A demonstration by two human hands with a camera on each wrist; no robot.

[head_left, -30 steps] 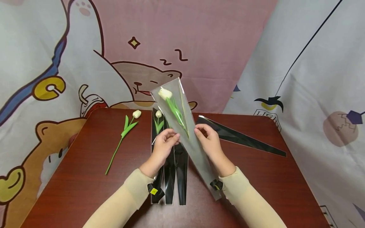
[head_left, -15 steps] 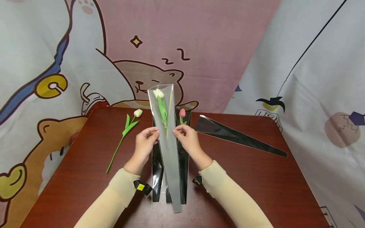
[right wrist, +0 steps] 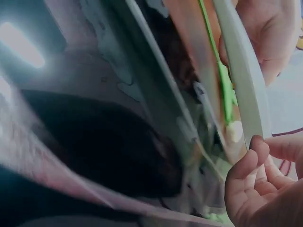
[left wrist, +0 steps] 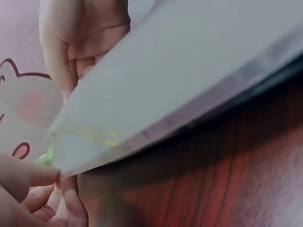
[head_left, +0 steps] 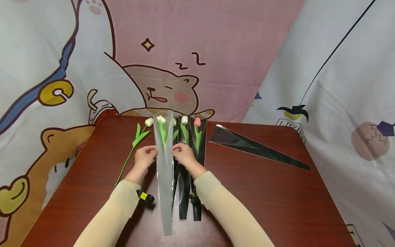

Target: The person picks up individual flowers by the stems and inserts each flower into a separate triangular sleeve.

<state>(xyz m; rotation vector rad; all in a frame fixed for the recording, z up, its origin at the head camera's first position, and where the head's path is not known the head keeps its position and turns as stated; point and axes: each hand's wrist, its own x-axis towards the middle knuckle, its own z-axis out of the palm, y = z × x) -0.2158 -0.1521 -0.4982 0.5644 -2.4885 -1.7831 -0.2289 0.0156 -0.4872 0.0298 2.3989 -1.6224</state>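
A long tapered flower sleeve (head_left: 165, 185), its grey-white side up, holds a white tulip (head_left: 162, 132) in its wide far end. My left hand (head_left: 144, 160) pinches the sleeve's left edge, while my right hand (head_left: 186, 157) pinches the right edge. In the left wrist view the sleeve (left wrist: 180, 66) slants close over the table between both hands. My right hand (right wrist: 265, 177) has thumb and fingertips on the sleeve's edge in the right wrist view. Beside and partly beneath it lie black sleeves (head_left: 183, 192) with tulips inside, one of them a pink tulip (head_left: 197, 122).
A loose white tulip (head_left: 140, 138) with a green stem lies left of my left hand. On the right, another black sleeve (head_left: 262, 147) lies slanted on the dark red table (head_left: 259, 202). A cartoon-printed cloth (head_left: 228, 61) hangs behind the table.
Both hands have carried the sleeve with the white tulip leftward and lower. It has turned from a slant to nearly straight, and now overlaps the left side of the black sleeves.
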